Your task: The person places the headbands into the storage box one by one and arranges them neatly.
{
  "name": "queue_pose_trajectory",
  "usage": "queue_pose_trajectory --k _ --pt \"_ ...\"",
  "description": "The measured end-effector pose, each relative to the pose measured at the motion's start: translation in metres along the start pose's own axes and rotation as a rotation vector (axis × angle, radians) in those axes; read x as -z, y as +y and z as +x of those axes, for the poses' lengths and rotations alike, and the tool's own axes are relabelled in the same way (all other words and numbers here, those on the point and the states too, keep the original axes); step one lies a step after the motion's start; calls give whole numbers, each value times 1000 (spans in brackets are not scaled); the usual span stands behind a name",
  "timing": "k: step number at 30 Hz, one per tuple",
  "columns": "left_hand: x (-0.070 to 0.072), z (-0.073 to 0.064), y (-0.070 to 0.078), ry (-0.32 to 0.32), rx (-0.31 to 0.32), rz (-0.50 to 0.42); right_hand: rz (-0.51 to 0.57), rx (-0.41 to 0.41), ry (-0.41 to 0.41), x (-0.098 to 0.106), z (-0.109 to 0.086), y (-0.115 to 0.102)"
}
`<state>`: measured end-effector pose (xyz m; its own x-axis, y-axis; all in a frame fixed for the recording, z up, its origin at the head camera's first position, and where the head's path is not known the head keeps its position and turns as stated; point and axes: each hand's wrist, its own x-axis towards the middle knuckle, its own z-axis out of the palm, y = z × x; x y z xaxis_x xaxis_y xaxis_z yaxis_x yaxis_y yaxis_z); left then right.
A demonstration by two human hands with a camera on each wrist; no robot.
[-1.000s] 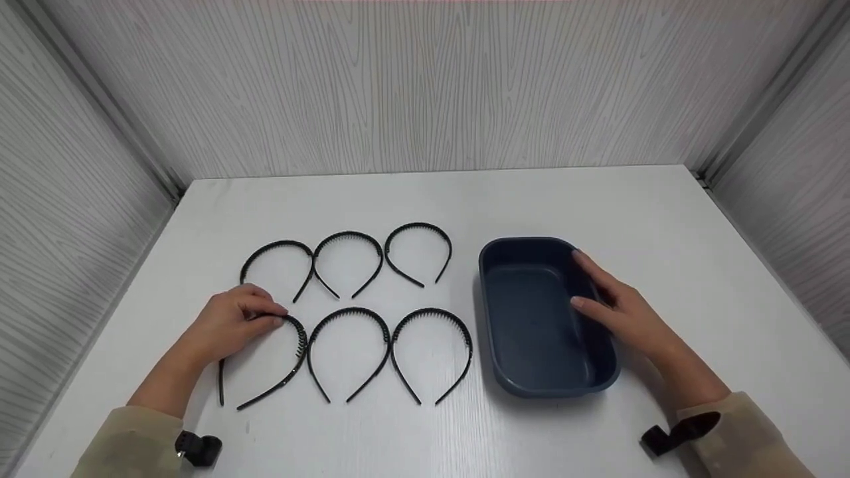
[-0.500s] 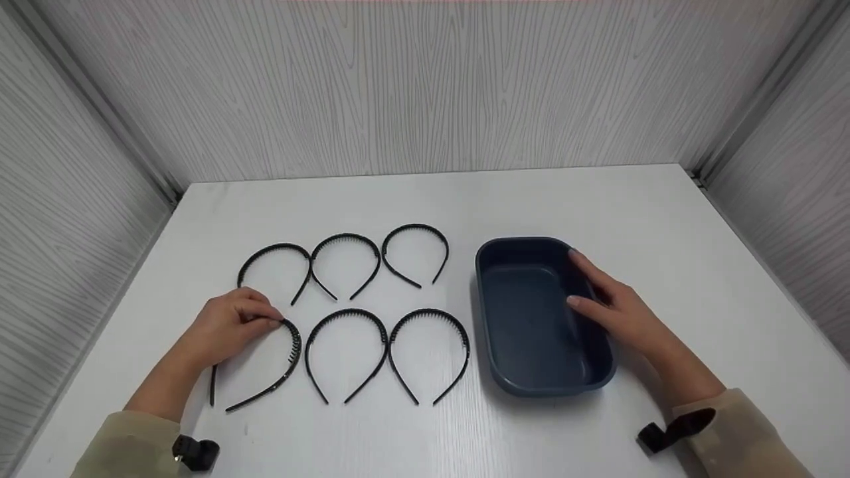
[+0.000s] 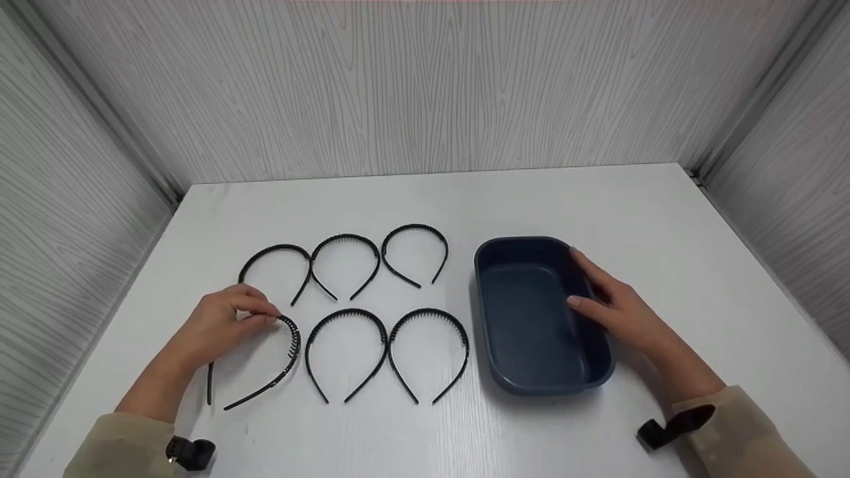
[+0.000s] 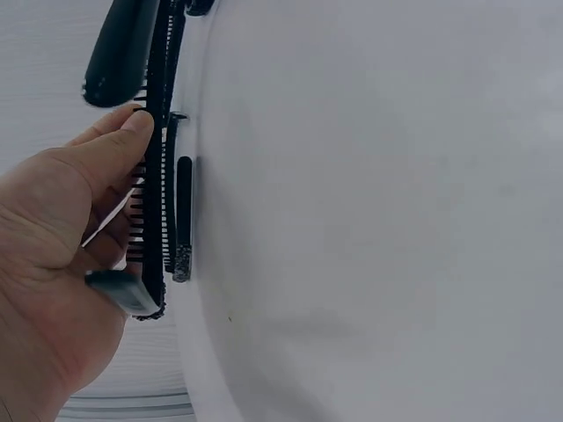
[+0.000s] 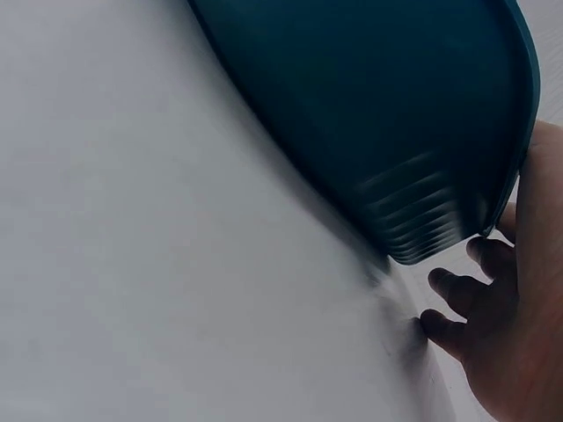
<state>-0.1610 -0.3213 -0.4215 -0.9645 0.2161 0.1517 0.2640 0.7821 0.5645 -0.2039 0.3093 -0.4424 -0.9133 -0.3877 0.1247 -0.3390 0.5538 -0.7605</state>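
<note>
In the head view, my left hand point(image 3: 222, 325) pinches a black toothed headband point(image 3: 292, 352) near the top of its arc, between thumb and fingers. The left wrist view shows the comb teeth of this headband point(image 4: 151, 193) beside the thumb; part of the arc is hidden behind the hand. My right hand point(image 3: 621, 312) holds the right wall of a dark blue rectangular plastic bin point(image 3: 531, 325), thumb over the rim inside and other fingers outside. The right wrist view shows the bin's outer wall point(image 5: 369, 105) and the right hand's fingertips point(image 5: 453, 286) by it.
Two more black headbands, one in the middle point(image 3: 384, 332) and one beside it point(image 3: 467, 338), lie in the near row. A far row holds three others, left point(image 3: 275, 247), middle point(image 3: 345, 236) and right point(image 3: 415, 226). All lie on the white table point(image 3: 425, 438), with panelled walls behind and beside.
My left hand has drawn the pinched headband slightly left, opening a small gap from its neighbour. The right hand and the bin stay nearly where they were.
</note>
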Motion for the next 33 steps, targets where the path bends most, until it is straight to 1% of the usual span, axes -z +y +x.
queue_pose_trajectory --k 6,9,12,16,18,21,26,30,33 --pt "6 0 11 -4 1 -39 -9 67 -17 6 -2 3" --pt "8 2 18 -5 -4 -51 -58 104 -17 7 -3 4" --pt "9 6 27 -11 -3 -63 -130 128 -10 7 -3 4" --pt "11 13 43 -17 3 -107 -181 144 3 7 -1 4" --pt "12 18 53 -17 1 -130 -191 148 6 7 -1 5" --pt "10 27 68 -15 -19 -150 -203 150 8 7 -2 5" --pt "4 44 94 -19 -71 -156 -221 150 11 6 -1 6" --pt "-1 59 115 -35 -108 -163 -222 134 6 6 -1 7" --pt "-6 71 133 -52 -145 -188 -224 124 9 7 -1 8"
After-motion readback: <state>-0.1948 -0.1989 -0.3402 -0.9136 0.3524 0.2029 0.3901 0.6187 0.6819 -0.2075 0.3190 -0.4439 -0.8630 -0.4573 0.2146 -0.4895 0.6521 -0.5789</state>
